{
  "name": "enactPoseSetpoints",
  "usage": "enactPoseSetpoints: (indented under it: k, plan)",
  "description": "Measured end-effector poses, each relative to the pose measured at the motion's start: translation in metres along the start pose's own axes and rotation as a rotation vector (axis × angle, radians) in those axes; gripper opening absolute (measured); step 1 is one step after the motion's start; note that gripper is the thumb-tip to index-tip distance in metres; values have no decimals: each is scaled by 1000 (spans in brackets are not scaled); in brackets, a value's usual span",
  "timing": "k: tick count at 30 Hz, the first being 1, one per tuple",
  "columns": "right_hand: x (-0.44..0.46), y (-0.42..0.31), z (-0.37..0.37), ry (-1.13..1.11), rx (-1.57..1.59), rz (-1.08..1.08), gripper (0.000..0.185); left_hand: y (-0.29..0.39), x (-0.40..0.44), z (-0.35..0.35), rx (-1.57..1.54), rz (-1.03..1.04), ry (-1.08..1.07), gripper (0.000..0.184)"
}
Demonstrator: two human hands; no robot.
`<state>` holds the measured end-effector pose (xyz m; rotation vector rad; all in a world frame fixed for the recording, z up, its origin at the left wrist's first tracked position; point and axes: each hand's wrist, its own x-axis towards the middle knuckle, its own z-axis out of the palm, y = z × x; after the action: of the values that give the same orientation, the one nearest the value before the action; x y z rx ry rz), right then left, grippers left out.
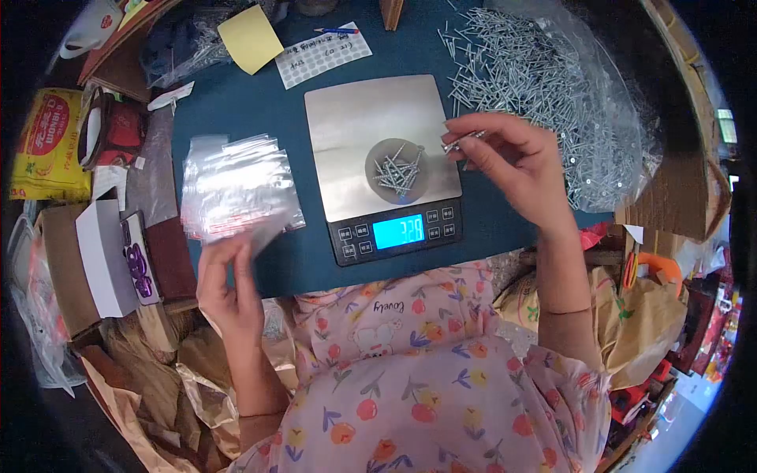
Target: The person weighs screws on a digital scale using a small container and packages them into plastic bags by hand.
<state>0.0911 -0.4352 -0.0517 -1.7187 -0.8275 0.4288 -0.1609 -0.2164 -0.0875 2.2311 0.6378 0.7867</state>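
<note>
Reading "WONBI" on yellow pack [51, 142] at left, "Lovely" on shirt [410, 394], 328 on scale [339, 142], with decimal point unclear. Pinching screws [456, 144] in right hand [516, 162] by scale's right edge; gripping blurred clear bag [270, 232] in left hand [229, 292], near bag stack [240, 185]. Leaving narrow strip of table [303, 264] between stack and scale. Hemmed by screw heap [520, 71] at far right, handwritten sheet [311, 65] beyond. With more screws [398, 175] in round dish [374, 189] on scale.

Dark teal flat tabletop [410, 47]: clear plastic bags [240, 185] beyond the left hand [227, 288], square silver-black scale [355, 126] beside the right hand [516, 162], silver metal screws [512, 75] beyond.
</note>
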Motion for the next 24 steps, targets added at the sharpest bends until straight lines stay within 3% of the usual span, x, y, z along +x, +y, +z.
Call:
enactPoseSetpoints:
  k: [2, 11, 17, 20, 24]
  plan:
    - [-2, 3, 3, 6, -27, -43, 20, 6, -3, -2, -109, -76, -5, 2]
    - [-3, 1, 29, -48, -201, -232, 24, 44, -10, 20, -222, 72, -326, 13]
    - [-8, -8, 31, -157, -261, -143, 32, 49, -8, 29, -314, 205, -428, 23]
    - [-8, -7, 34, -58, -321, -305, 30, 48, -9, 32, -331, 232, -464, 28]
    - [-1, -2, -2, 148, -412, -215, 21, 52, -9, 30, -329, 225, -501, 34]
